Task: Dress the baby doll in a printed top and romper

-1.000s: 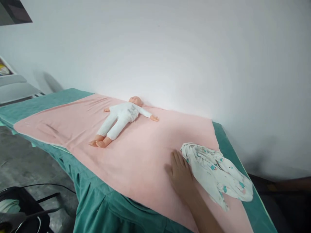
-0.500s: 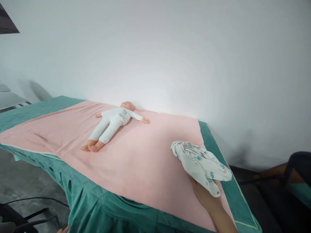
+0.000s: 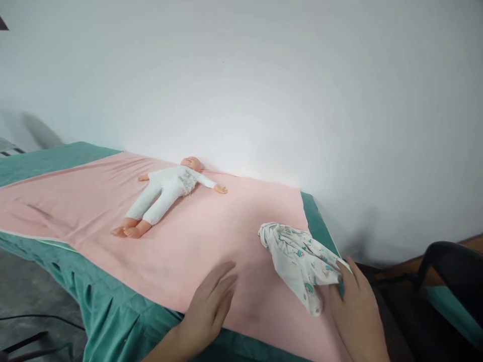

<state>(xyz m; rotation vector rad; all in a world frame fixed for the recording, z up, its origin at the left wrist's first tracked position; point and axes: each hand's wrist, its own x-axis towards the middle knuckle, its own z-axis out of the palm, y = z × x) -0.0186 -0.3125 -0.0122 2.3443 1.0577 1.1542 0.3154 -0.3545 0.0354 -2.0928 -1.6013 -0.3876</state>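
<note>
A white baby garment [image 3: 296,256] with a small teal and pink print lies bunched at the right side of the pink sheet [image 3: 226,226]. My right hand [image 3: 358,311] is at the garment's right end, thumb and fingers closed about its edge. My left hand [image 3: 207,306] hovers over the sheet's front edge, left of the garment and apart from it. Its fingers are stretched out, slightly blurred, and hold nothing. Farther back on the left, a baby doll [image 3: 166,191] in a white suit lies face up with its arms spread.
The sheet covers part of a bed with a teal quilted cover [image 3: 113,311]. A pale wall [image 3: 241,90] rises along the far side. At the right stands a dark chair [image 3: 449,271]. A black cable [image 3: 45,317] runs over the floor at the lower left.
My left hand has come up into view over the sheet. My right hand has moved from under the garment's front part to its right end. The view has shifted slightly right.
</note>
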